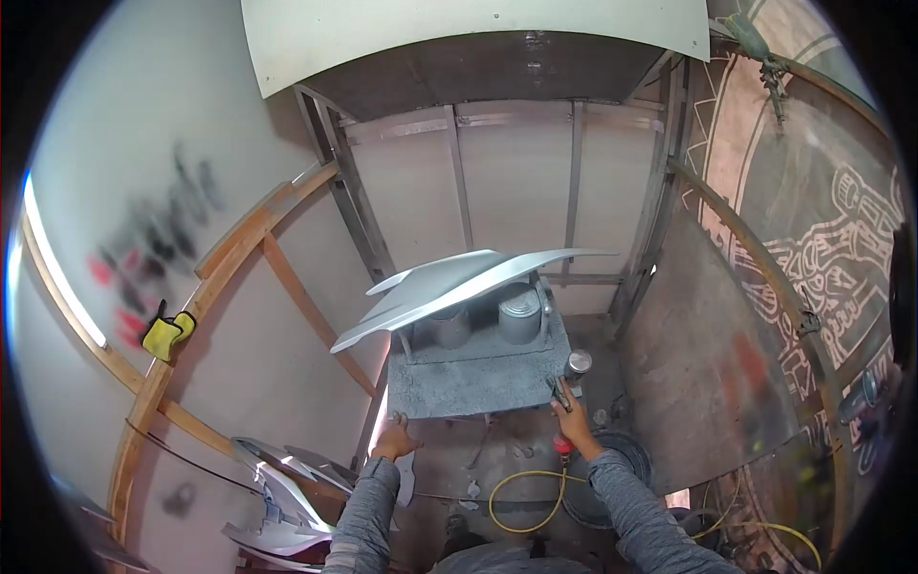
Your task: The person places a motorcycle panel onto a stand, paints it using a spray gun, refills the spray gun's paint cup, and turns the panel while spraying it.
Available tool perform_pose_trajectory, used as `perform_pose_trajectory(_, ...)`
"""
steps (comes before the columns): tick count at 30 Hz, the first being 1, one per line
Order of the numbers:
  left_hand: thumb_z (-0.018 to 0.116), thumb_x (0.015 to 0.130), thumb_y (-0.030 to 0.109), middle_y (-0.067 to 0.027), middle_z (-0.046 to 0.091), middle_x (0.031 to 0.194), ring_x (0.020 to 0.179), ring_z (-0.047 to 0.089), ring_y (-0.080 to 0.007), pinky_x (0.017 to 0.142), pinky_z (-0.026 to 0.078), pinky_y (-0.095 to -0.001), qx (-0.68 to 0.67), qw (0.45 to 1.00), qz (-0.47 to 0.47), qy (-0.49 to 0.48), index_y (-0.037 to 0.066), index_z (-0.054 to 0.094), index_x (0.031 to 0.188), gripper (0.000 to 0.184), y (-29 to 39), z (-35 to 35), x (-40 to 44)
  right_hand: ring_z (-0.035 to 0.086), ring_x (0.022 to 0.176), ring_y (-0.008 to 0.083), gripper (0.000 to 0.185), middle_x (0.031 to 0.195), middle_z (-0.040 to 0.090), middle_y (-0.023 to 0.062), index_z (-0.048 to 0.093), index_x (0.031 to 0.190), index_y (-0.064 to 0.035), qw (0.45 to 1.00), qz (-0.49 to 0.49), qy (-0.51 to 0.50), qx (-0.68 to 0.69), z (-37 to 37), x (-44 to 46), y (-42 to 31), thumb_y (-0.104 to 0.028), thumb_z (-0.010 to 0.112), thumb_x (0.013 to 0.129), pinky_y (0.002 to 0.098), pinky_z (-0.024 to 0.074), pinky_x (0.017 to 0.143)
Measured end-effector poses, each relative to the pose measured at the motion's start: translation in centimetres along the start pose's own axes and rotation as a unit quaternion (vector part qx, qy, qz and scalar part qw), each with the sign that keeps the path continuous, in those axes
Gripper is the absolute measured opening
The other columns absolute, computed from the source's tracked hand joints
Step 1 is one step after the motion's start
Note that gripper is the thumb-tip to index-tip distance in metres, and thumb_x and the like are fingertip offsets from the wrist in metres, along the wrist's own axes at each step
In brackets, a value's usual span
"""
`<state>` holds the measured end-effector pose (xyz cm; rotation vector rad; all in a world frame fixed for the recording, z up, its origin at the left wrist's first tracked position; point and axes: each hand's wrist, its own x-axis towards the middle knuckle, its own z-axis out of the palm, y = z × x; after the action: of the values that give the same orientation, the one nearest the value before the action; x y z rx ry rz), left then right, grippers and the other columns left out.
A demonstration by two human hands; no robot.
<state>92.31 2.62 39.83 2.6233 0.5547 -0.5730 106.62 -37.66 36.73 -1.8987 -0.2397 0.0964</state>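
My right hand (574, 423) is closed around the grip of a spray gun (558, 391), its metal cup (579, 363) up and to the right. A red fitting (562, 444) and a yellow hose (500, 486) hang below it. My left hand (395, 439) is held out with fingers apart and nothing in it, just below the front left corner of a grey, paint-coated stand (469, 385). On the stand are metal cans (519, 316), and above them lies a long, pointed silver panel (449, 292). The far side of the panel is hidden.
More silver and white panels (287, 512) lie at the lower left, near a wooden rail (220, 273) with a yellow cloth (168, 333). A dark round tub (626, 459) stands by my right forearm. Another spray gun (773, 81) hangs at the upper right.
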Motion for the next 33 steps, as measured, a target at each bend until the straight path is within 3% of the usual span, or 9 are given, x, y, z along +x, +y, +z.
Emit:
perform_pose_trajectory(2,0.072,0.072,0.047,-0.0220,0.011,0.155,0.140,0.025,-0.0375,0.112,0.030,-0.0399,0.000,1.000,0.001,0.011,0.000,0.017,0.148,0.106,-0.5,1.1,0.8,0.062,0.071,0.0146,0.064,0.105,0.066,0.0110,0.031,0.148,-0.0237,1.000,0.011,-0.012,-0.003,-0.2,0.2,0.2,-0.013,0.059,0.091,0.0296,0.0502,0.067)
perform_pose_trajectory(4,0.072,0.072,0.047,-0.0216,0.011,0.156,0.140,0.024,-0.0380,0.112,0.030,-0.0403,0.000,1.000,0.001,0.020,0.001,0.016,0.148,0.105,-0.6,1.9,0.5,0.056,0.067,0.0157,0.065,0.077,0.061,0.0082,0.032,0.148,-0.0281,1.000,-0.003,-0.006,0.030,-0.1,0.5,1.0,-0.014,0.059,0.090,0.0309,0.0476,0.067)
perform_pose_trajectory(11,0.071,0.071,0.048,-0.0220,0.011,0.155,0.139,0.026,-0.0383,0.112,0.029,-0.0400,0.040,0.998,0.016,0.044,0.000,0.019,0.148,0.104,-1.2,2.2,1.2,0.057,0.068,0.0142,0.066,0.085,0.064,0.0090,0.031,0.148,-0.0282,0.998,-0.010,-0.019,0.067,-0.5,1.2,1.3,-0.013,0.058,0.090,0.0295,0.0480,0.067)
perform_pose_trajectory(13,0.072,0.070,0.047,-0.0233,0.008,0.155,0.138,0.029,-0.0373,0.111,0.032,-0.0392,0.052,0.998,0.006,0.041,-0.002,0.018,0.147,0.106,-0.8,1.9,0.9,0.060,0.069,0.0113,0.065,0.105,0.064,0.0096,0.034,0.147,-0.0247,0.998,-0.002,-0.020,0.063,-0.7,1.0,0.7,-0.008,0.059,0.090,0.0271,0.0509,0.062)
perform_pose_trajectory(23,0.073,0.072,0.043,-0.0268,0.008,0.154,0.142,0.020,-0.0369,0.114,0.027,-0.0376,0.001,0.998,0.043,0.038,-0.004,0.015,0.147,0.106,-2.1,1.5,1.4,0.061,0.067,0.0129,0.064,0.097,0.064,0.0073,0.036,0.146,-0.0232,0.994,0.011,0.019,0.106,1.0,0.0,0.7,-0.009,0.060,0.089,0.0274,0.0498,0.058)
perform_pose_trajectory(26,0.072,0.073,0.043,-0.0281,0.010,0.153,0.142,0.017,-0.0382,0.114,0.026,-0.0387,0.018,0.998,0.041,0.035,-0.005,0.014,0.147,0.105,-2.4,1.2,1.9,0.060,0.067,0.0126,0.063,0.096,0.064,0.0063,0.036,0.146,-0.0204,0.990,-0.033,0.036,0.133,1.9,-0.3,0.7,-0.009,0.059,0.089,0.0272,0.0489,0.059)
perform_pose_trajectory(28,0.071,0.074,0.045,-0.0288,0.011,0.153,0.142,0.017,-0.0398,0.115,0.025,-0.0400,0.031,0.998,0.036,0.032,-0.005,0.014,0.147,0.105,-2.2,0.8,1.9,0.056,0.080,0.0104,0.060,0.107,0.061,0.0064,0.036,0.146,-0.0147,0.993,0.038,0.013,0.110,1.8,-1.2,-0.6,-0.010,0.058,0.091,0.0256,0.0508,0.068)
perform_pose_trajectory(30,0.070,0.078,0.040,-0.0212,0.010,0.156,0.140,0.025,-0.0390,0.112,0.030,-0.0443,0.140,0.989,0.022,0.050,-0.002,0.014,0.148,0.099,-1.9,0.2,2.1,0.057,0.078,0.0106,0.059,0.102,0.061,0.0053,0.038,0.145,-0.0142,0.992,0.048,0.028,0.116,2.6,-1.7,-0.7,-0.010,0.059,0.091,0.0257,0.0506,0.068)
perform_pose_trajectory(33,0.072,0.076,0.038,-0.0204,0.008,0.156,0.140,0.024,-0.0386,0.112,0.030,-0.0442,0.086,0.996,0.011,0.038,-0.002,0.011,0.148,0.103,-1.7,-0.7,2.0,0.058,0.074,0.0109,0.057,0.094,0.062,0.0039,0.041,0.143,-0.0130,0.989,0.064,0.056,0.117,3.8,-2.1,0.0,-0.011,0.060,0.090,0.0258,0.0501,0.066)
